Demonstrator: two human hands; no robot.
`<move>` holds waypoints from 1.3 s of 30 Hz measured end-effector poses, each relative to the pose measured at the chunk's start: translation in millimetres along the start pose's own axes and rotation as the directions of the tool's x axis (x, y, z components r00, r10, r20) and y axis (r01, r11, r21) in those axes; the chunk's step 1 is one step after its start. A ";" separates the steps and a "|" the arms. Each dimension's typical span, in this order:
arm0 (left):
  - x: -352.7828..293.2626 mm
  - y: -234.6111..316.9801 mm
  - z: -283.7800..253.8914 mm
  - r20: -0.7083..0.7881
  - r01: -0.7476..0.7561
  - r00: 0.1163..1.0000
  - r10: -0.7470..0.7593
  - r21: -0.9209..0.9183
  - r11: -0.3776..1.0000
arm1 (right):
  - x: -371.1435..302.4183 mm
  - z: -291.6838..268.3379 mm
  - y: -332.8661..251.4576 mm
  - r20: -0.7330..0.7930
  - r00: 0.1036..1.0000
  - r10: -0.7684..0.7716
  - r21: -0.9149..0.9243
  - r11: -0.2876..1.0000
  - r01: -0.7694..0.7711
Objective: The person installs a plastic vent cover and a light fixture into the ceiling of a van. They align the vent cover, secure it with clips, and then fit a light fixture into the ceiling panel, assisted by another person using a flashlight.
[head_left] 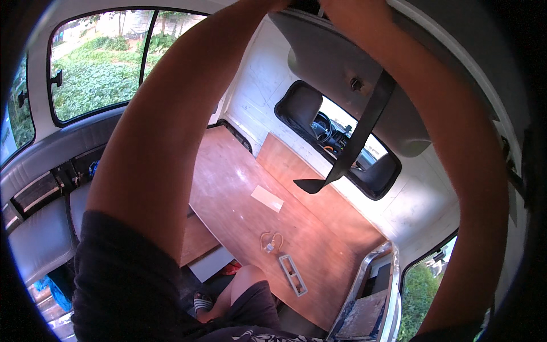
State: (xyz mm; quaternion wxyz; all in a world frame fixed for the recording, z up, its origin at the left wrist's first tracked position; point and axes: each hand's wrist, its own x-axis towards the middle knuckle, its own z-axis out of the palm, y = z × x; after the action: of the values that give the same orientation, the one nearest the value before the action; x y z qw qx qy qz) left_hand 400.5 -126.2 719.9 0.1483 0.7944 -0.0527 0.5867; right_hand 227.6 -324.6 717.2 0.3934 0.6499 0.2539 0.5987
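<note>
Both my arms reach up past the top edge of the head view. Only a small part of my left hand shows there, and my right hand is mostly cut off beside it. Their fingers are out of sight, so what they hold cannot be made out. Between them is a dark patch at the ceiling. Just below my hands hangs a curved grey panel with a dark round fitting. A black strap dangles from behind my right forearm, its free end pointed.
Below is a wooden tabletop bearing a pale rectangular piece, a coiled cable and a white slotted frame. A silver-edged cabinet stands right. Grey seats line the left. A partition window shows a steering wheel.
</note>
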 end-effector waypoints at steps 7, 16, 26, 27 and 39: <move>-1.3 -11.9 -23.2 0.387 -0.687 0.716 0.580 0.539 0.488 | -22.1 3.0 -36.6 0.223 0.956 0.193 0.120 0.967 -0.223; -58.4 -1.7 -57.4 0.213 -0.551 0.824 0.525 0.089 0.830 | 2.0 14.7 -24.7 0.442 0.874 0.201 0.331 0.869 -0.367; -16.8 7.6 -59.3 0.418 -0.730 0.652 0.632 0.121 0.673 | 3.6 -5.8 -20.9 0.543 0.820 0.182 0.259 0.893 -0.369; -18.4 8.2 -59.3 0.411 -0.715 0.673 0.615 0.147 0.684 | 3.6 -6.7 -21.0 0.518 0.836 0.182 0.268 0.893 -0.361; -30.3 9.8 -69.4 0.333 -0.764 0.637 0.695 0.155 0.626 | -5.0 9.0 -16.4 0.384 0.920 0.077 0.262 0.946 -0.189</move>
State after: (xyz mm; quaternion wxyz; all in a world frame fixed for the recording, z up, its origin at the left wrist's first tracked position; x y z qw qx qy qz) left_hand 325.2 -117.6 711.5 -0.2265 0.7807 -0.3060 0.4956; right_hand 237.9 -321.3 701.2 0.2910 0.8176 0.2166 0.4472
